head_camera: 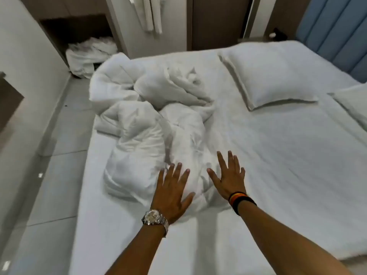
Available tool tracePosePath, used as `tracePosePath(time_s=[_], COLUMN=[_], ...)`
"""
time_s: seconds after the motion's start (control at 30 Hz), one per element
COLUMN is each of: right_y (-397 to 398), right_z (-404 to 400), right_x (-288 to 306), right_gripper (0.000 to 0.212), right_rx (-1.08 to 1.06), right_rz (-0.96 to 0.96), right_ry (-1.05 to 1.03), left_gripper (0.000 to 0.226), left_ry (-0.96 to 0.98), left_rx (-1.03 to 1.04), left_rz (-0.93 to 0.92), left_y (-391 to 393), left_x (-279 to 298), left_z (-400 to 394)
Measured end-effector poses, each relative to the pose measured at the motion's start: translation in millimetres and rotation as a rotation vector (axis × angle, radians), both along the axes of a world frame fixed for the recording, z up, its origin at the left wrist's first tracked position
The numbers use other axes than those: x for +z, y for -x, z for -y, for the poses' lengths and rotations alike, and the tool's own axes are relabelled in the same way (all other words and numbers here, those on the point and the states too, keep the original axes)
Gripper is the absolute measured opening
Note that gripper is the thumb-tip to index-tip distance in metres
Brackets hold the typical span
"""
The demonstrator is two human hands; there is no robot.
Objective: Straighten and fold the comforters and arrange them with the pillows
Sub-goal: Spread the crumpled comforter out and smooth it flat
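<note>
Item one: a white comforter [151,120], crumpled in a heap on the left half of the bed [278,165], its far end reaching the bed's left edge. We cannot tell whether the heap is one comforter or two.

Item two: our left hand [171,192], watch [155,217] at the wrist, fingers spread flat, resting on the near end of the heap.

Item three: our right hand [228,175], dark wristbands [241,201] at the wrist, fingers likewise spread, palm down at the heap's right side, touching its edge. Neither grip pinches any cloth.

Item four: a white pillow [268,76] lying flat near the head of the bed, well apart from the heap, with bare sheet between them.

Item five: a second pillow [353,104], cut off by the right border, just beside the first.

Item six: a blue padded headboard [337,30] behind the pillows.

Item seven: a bundle of white linen [89,56] on the floor [65,155] in a recess beyond the bed's far left corner.

Item eight: wardrobe doors [214,20] along the far wall; a small dark object [277,33] on the ledge by the headboard, too blurred to name.
</note>
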State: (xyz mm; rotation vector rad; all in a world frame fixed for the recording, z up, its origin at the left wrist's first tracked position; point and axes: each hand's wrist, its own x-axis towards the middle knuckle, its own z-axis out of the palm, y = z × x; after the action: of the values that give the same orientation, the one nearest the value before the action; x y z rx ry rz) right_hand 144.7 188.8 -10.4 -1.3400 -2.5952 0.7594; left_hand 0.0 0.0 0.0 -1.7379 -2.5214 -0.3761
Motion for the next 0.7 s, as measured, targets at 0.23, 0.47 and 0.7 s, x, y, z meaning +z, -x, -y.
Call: tracePosePath(time_s=[0.23,0.47,0.7], right_y=[-27.2,-20.4,-57.3], right_z=[-32.0,-33.3,-0.4], right_x=[-96.3,-116.4,-94.1], right_gripper=[0.098,0.092,0.078], right_rx=[-0.126,-0.168,-0.197], right_rz=[0.033,-0.164,-0.245], right_ry=[0.315,0.403,0.430], left_gripper=[0.096,0.079,0.076], left_ry=[0.094,0.088,0.082], left_rx=[0.098,0.157,0.098], left_rz=[-0.052,0.069,0.170], left_y=[-25.4,-7.6,-22.2], left_x=[-70.6,-100.4,-62.9], left_z=[-45.1,-52.7,-43.0])
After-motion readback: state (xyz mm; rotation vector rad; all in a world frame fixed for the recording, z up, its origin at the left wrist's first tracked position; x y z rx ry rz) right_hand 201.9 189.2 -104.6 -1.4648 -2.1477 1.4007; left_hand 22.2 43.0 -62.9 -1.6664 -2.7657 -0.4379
